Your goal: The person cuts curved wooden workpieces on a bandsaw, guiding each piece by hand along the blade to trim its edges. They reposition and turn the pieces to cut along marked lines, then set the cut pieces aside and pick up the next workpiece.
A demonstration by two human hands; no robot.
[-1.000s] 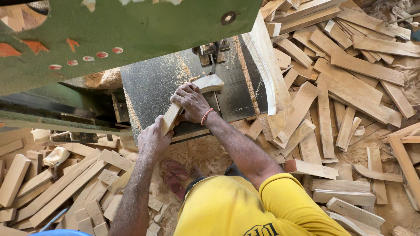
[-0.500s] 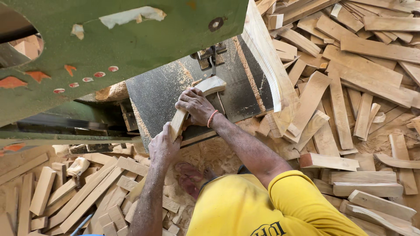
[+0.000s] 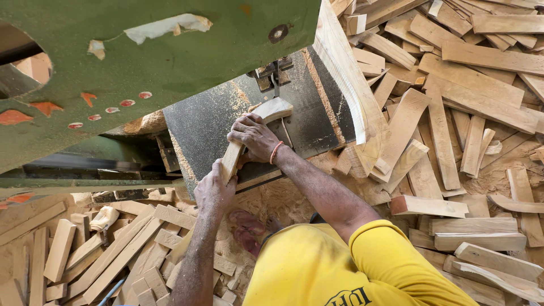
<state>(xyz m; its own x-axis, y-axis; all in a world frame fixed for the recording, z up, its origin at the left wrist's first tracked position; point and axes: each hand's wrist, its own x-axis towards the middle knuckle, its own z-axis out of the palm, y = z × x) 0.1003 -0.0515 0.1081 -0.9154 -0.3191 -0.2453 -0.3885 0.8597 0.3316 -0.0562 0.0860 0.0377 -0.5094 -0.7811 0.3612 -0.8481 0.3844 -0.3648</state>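
Observation:
A pale wooden block (image 3: 271,111) lies on the dark steel saw table (image 3: 215,122), its far end against the band saw blade and guide (image 3: 274,73). My right hand (image 3: 255,137) presses down on the block's middle; an orange band circles that wrist. My left hand (image 3: 214,188) grips the block's near end at the table's front edge. The block's middle is hidden under my right hand. Sawdust is strewn over the table.
The green machine housing (image 3: 158,62) overhangs the upper left. A long curved plank (image 3: 347,79) leans at the table's right edge. Cut wooden pieces (image 3: 453,124) are heaped on the right and lower left (image 3: 85,255). My feet in sandals (image 3: 246,229) stand on sawdust.
The view has shifted slightly. Both hands stay on the block, which sits with its far end at the blade much as before.

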